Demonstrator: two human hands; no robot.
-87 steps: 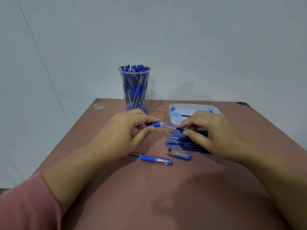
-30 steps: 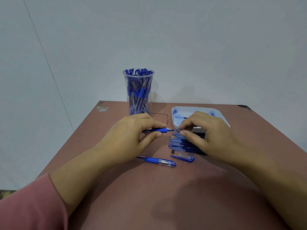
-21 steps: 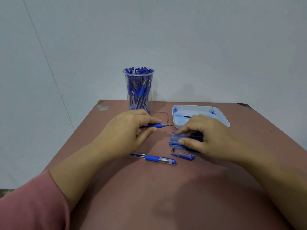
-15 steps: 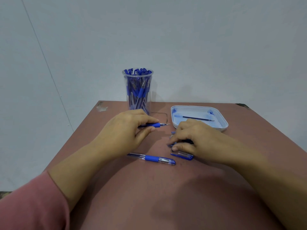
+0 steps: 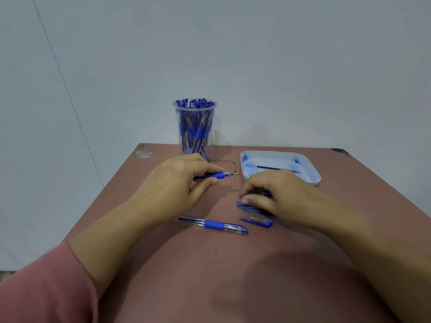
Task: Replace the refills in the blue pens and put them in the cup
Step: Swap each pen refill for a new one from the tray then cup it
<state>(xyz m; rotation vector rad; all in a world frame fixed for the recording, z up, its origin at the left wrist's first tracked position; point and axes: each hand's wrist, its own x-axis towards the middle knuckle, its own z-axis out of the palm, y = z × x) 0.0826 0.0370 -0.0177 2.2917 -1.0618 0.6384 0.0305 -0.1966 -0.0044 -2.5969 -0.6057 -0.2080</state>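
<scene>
Jutting rightward from the left grip (image 5: 177, 185) is the pen (image 5: 218, 175).

A reddish-brown table (image 5: 233, 276) is standing against a plain pale grey wall (image 5: 279, 66). A thin dark line (image 5: 70, 96) is running slantwise down the wall on the left. A pale scuffed patch (image 5: 144, 153) is showing at the table's far left corner, and a dark chipped spot (image 5: 340, 151) at its far right corner. A white tray (image 5: 272, 152) with rounded corners is sitting on the far right part of the table, and a thin dark rounded outline (image 5: 229, 163) is showing on the tabletop just left of it.
</scene>
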